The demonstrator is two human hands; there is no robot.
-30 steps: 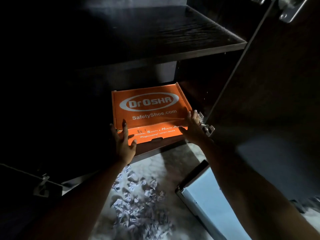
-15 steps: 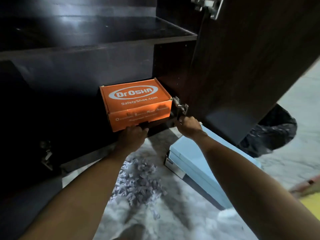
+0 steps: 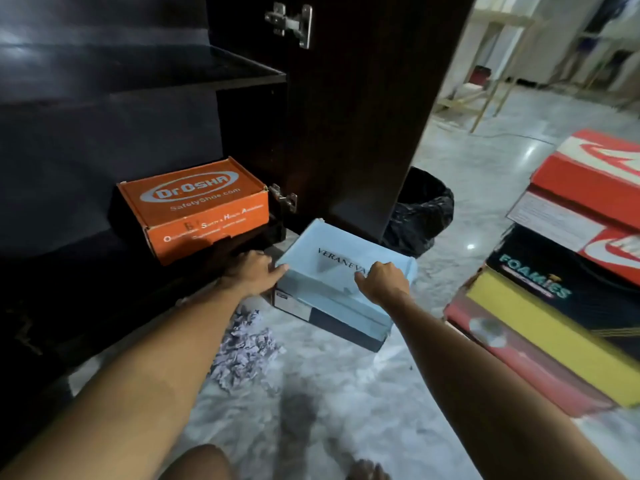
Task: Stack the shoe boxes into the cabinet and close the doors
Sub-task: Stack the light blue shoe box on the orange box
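An orange Dr.Osha shoe box (image 3: 194, 209) sits on the bottom shelf of the dark cabinet (image 3: 138, 126), at its right side. On the floor in front lies a light blue Veraneva shoe box (image 3: 332, 258). My left hand (image 3: 254, 271) touches its left corner. My right hand (image 3: 382, 284) rests on its lid near the right side, fingers curled over the top. The box still sits on the floor. The cabinet's right door (image 3: 363, 98) stands open behind the blue box.
A stack of shoe boxes stands at the right: a red one (image 3: 588, 188) on top, a black Foamies box (image 3: 540, 285) under it, a yellow and red one (image 3: 540, 348) lowest. A black bag (image 3: 422, 216) sits behind the door. Crumpled paper (image 3: 242, 344) lies on the floor.
Both hands left the orange box on the shelf and moved right and down onto the blue box. The view swung right, showing the stack of boxes.
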